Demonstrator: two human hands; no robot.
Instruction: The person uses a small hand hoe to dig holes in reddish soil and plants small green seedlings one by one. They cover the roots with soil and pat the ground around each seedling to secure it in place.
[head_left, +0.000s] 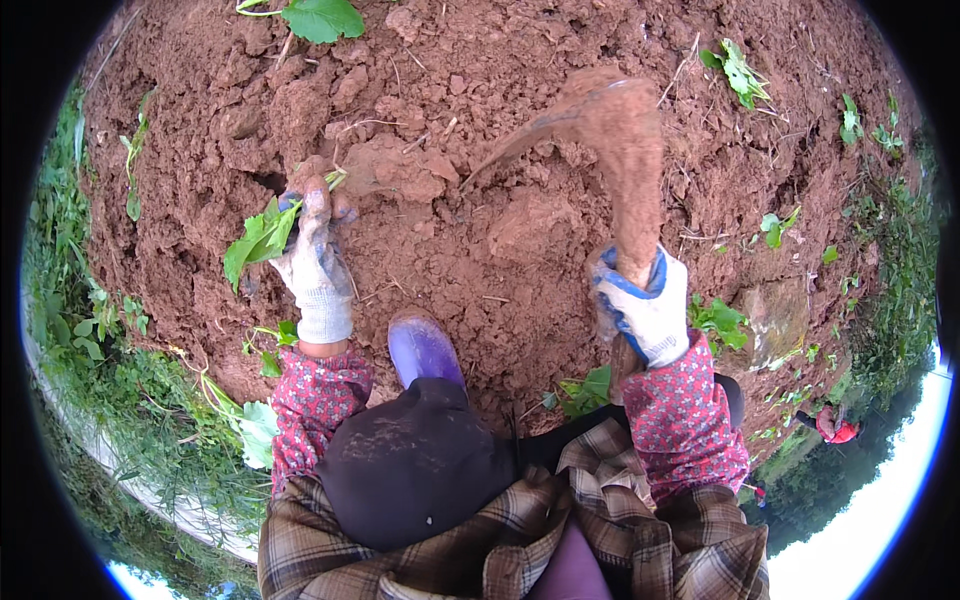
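Observation:
My left hand (314, 258), in a white and blue glove caked with soil, is closed around a leafy green seedling (258, 242). Its leaf hangs out on the left, and a bit of pale stem shows at the fingertips, close above the reddish soil (530, 225). In my right hand (645, 305), gloved the same way, is a short-handled hoe (632, 150) gripped near its head. Mud coats the hoe, and its blade points left over the loosened soil. The lower handle is partly hidden by my hand and sleeve.
A purple boot (425, 350) stands on the soil between my arms. Loose seedlings lie about, including one at the upper right (740, 75) and one beside my right wrist (718, 322). Weeds (75, 330) border the left edge. Another person (838, 428) is far off at right.

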